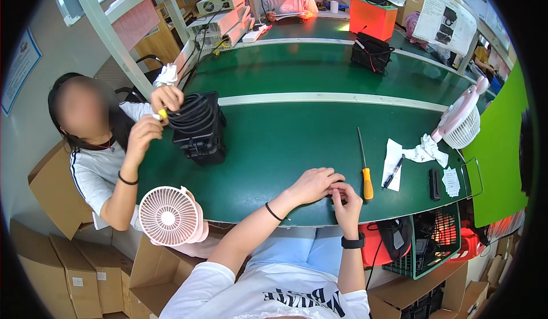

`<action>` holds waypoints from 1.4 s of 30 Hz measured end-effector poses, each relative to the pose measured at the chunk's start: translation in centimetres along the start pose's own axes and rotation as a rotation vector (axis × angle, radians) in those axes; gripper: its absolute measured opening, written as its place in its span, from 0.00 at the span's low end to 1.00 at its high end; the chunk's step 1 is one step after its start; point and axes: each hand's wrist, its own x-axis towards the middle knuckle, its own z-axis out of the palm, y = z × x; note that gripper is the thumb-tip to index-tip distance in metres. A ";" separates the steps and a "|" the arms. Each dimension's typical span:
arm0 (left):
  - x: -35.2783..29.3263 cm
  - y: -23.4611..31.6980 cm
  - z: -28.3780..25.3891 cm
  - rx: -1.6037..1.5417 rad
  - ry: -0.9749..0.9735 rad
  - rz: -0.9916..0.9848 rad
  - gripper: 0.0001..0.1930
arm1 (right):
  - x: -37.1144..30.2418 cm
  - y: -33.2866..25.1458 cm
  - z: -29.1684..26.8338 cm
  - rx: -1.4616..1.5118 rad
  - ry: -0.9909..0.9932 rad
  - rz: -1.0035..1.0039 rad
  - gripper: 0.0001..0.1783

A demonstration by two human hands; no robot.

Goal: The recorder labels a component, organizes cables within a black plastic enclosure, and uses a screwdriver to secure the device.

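My left hand rests at the near edge of the green table, its fingers curled and reaching to the right. They meet the fingertips of my right hand, which is bent closed and wears a dark watch. Whatever lies between the fingers is hidden or too small to make out. Just right of my hands lies a screwdriver with a yellow-orange handle, its long shaft pointing away from me. Beyond it, a black pen lies on a white paper slip.
At left, a co-worker's hands hold a coiled black cable over a black hard case. A pink fan stands near left, another fan far right. Below the right edge sits a green basket; cardboard boxes surround me.
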 end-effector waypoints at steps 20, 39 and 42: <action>0.6 0.6 -0.5 0.060 0.341 0.043 0.09 | -0.4 1.1 -0.8 0.166 0.126 0.061 0.05; 0.4 0.2 -0.2 0.028 0.268 0.099 0.06 | -0.6 0.8 -0.5 0.156 0.304 -0.035 0.05; 0.5 0.1 0.0 0.015 0.265 0.106 0.06 | -0.6 1.3 -0.7 0.135 0.302 -0.034 0.05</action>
